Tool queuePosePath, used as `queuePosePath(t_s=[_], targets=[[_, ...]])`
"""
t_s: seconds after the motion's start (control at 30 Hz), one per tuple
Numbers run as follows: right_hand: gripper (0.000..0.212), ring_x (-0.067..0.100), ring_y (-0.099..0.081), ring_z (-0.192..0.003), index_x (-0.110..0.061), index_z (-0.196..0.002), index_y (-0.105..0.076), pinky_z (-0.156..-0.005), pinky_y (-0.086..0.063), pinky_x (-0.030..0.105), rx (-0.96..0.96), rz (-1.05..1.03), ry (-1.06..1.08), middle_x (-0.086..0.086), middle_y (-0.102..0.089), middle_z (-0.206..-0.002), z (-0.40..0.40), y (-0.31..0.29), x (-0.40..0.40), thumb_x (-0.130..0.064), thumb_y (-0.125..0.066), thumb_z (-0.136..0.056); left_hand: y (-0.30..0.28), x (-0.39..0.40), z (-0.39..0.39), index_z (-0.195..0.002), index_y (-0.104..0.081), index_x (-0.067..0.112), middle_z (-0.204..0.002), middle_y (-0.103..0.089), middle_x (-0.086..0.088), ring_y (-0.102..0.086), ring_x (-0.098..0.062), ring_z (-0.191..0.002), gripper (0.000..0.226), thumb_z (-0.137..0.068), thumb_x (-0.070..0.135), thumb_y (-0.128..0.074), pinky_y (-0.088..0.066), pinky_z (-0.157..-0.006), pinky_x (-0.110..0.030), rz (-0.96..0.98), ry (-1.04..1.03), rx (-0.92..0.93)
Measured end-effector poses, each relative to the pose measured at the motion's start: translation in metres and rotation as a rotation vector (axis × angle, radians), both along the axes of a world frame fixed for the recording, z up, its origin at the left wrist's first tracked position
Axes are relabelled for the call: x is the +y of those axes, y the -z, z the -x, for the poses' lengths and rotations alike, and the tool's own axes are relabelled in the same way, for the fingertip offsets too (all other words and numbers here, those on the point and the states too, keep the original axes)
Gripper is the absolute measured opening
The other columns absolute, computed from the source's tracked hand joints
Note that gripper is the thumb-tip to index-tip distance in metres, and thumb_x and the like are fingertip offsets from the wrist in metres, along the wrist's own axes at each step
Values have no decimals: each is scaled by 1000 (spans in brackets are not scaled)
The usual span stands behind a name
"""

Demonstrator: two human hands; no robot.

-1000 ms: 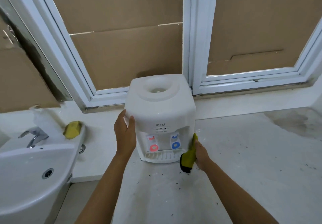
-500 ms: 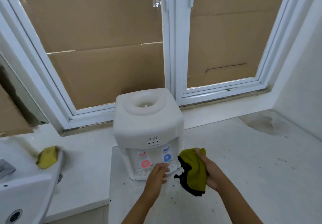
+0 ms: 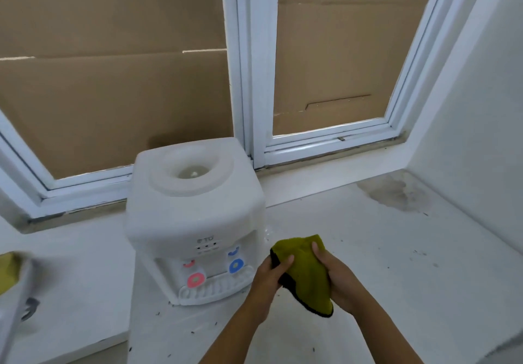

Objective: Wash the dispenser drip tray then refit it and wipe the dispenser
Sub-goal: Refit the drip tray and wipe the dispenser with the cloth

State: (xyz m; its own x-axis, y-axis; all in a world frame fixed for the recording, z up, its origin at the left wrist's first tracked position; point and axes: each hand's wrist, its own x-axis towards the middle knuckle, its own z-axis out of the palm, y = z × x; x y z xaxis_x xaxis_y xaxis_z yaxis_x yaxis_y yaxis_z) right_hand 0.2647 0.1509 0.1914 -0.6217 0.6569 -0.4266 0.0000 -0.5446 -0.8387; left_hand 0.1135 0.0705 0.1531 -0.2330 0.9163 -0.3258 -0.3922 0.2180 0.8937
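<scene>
Your left hand (image 3: pixel 270 274) has left the drip tray (image 3: pixel 216 285) and now joins your right hand (image 3: pixel 338 277); both pinch the cloth (image 3: pixel 307 271) just beside the dispenser (image 3: pixel 195 216), tray fitted at its base.

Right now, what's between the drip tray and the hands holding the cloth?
Nothing in the head view: only a short stretch of bare white counter, with small dark specks, separates the drip tray from the left hand holding the yellow-green cloth with the right hand.
</scene>
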Motion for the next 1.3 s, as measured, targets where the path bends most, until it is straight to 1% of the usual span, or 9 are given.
queuePosePath(t_s=[0.13,0.23,0.4,0.53,0.8,0.93,1.03,1.17,1.3], targets=[[42,28,-69,-108,-15,-126,-63,-94,-54,44,-112,-69,-7,9,-72,-117,-15,18,37,-44,-48,-99,17,32,-12,-119,-63,21,-111,-72,2,-69,-16,-101,42,-82,38,-71,-57,-76,-25,45,-113,60],[41,24,-70,-106,-19,-125,-64,-94,-55,43,-208,-82,-14,4,-73,-115,-17,36,63,-44,-55,-94,35,56,-19,-117,-64,28,-112,-72,6,-68,-14,-104,51,-73,52,-75,-55,-91,-34,105,-137,87],[29,21,-71,-98,-23,-114,-68,-73,-56,29,-353,-41,-16,2,-75,-106,-4,66,105,-40,-59,-93,73,92,-19,-127,-53,30,-119,-64,6,-62,-16,-109,41,-89,25,-67,-52,-96,-34,253,-138,181],[13,12,-67,-90,-31,-101,-67,-61,-51,20,-403,-31,-67,-4,-71,-102,18,92,131,-37,-57,-96,101,114,-9,-127,-54,26,-126,-62,3,-58,-17,-113,38,-91,29,-63,-49,-98,-34,413,-224,351],[16,28,-67,-96,-17,-100,-71,-77,-53,34,-460,-259,-128,12,-71,-97,79,154,197,-29,-61,-95,111,166,21,-131,-48,17,-124,-61,-5,-57,-19,-104,32,-99,16,-45,-44,-84,-25,501,-430,509],[27,22,-65,-99,-25,-123,-59,-79,-53,31,-502,-412,-106,2,-69,-104,108,167,222,-27,-60,-96,108,187,36,-143,-36,12,-142,-48,-9,-46,-24,-129,49,-96,2,-44,-39,-104,-29,474,-481,574],[36,15,-58,-108,-25,-132,-54,-93,-50,34,-512,-488,-60,-5,-61,-115,116,171,224,-20,-57,-97,107,194,40,-149,-28,13,-150,-36,-6,-33,-23,-139,61,-93,2,-47,-30,-115,-34,509,-426,697],[28,21,-57,-108,-17,-121,-63,-92,-45,30,-589,-772,-79,6,-64,-118,105,184,205,-9,-55,-95,118,186,31,-144,-36,15,-148,-37,-3,-33,-20,-137,50,-95,7,-44,-31,-112,-30,528,-269,865],[43,29,-49,-122,-15,-137,-54,-97,-40,35,-841,-1013,-359,10,-51,-142,89,192,187,-17,-43,-95,132,177,31,-153,-18,12,-158,-24,-6,-30,-23,-141,54,-102,20,-33,-29,-116,-33,606,9,777]])
